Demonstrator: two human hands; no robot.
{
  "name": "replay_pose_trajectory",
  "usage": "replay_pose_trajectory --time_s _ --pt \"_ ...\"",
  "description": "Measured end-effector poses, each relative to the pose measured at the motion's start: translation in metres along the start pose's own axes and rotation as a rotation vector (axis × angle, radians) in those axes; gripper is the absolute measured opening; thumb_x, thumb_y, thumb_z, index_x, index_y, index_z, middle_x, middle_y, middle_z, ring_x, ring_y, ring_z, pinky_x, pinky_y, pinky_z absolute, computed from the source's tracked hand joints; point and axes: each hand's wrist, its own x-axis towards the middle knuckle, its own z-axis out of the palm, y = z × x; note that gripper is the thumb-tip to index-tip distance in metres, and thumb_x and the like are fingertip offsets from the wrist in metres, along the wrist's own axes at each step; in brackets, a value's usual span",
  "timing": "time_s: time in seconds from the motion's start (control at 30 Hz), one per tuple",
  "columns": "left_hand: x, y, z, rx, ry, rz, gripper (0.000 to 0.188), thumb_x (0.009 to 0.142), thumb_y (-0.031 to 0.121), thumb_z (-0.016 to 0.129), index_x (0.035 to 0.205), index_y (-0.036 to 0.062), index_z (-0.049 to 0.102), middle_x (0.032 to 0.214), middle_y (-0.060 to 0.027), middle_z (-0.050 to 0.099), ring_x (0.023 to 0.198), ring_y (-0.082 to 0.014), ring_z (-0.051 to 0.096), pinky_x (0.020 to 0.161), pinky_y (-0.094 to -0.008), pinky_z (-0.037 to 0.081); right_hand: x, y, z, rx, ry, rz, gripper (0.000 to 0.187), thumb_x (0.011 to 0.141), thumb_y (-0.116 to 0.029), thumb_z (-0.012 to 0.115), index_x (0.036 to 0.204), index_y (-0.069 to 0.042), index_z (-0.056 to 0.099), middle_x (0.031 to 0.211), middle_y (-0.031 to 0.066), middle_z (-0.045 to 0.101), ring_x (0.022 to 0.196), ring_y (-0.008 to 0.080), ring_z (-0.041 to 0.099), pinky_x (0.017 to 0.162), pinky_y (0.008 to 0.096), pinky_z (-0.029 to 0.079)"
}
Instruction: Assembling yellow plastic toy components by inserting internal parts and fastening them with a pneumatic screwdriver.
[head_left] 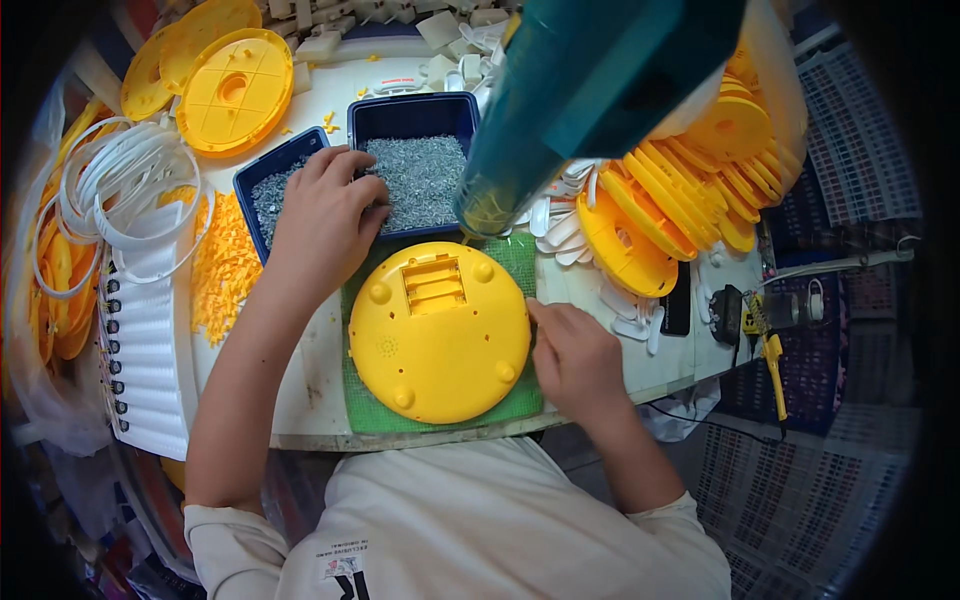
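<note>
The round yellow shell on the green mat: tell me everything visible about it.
The round yellow shell looks like glossy moulded plastic, lying flat, underside up, on the green mat. It shows a ribbed rectangular recess near its top edge, small round bumps around the rim and a patch of tiny holes. The right hand touches its right edge; the left hand is off it.

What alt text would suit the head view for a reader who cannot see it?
A person's left hand reaches into a blue tray of small screws while the right hand steadies a round yellow plastic housing on a green mat. Stacked yellow discs lie to the right.
</note>
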Motion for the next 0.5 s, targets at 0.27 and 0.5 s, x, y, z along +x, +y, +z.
replay_pose_trajectory --time_s 0.27,0.5 --pt "-0.003 -0.002 -0.002 -0.065 0.195 -0.025 0.008 0.087 0.011 0.077 0.092 0.0089 0.072 0.115 -0.0064 0.071 0.12 -0.0294 0.063 0.097 -0.0461 0.05 0.123 -0.006 0.017 0.018 0.063 -0.325 0.02 0.089 -0.006 0.073 0.108 -0.005 0.075 0.107 0.0123 0.072 0.1 0.0318 0.067 0.086 0.043 0.054" --pt "-0.056 0.032 -0.042 -0.399 0.171 -0.088 0.016 0.082 0.001 0.076 0.096 0.0067 0.071 0.089 -0.0076 0.072 0.087 -0.033 0.069 0.079 -0.0413 0.053 0.186 0.02 0.064 0.099 0.084 -0.474 0.009 0.086 -0.01 0.079 0.093 -0.007 0.074 0.094 0.0093 0.066 0.092 0.0306 0.063 0.083 0.0425 0.052"
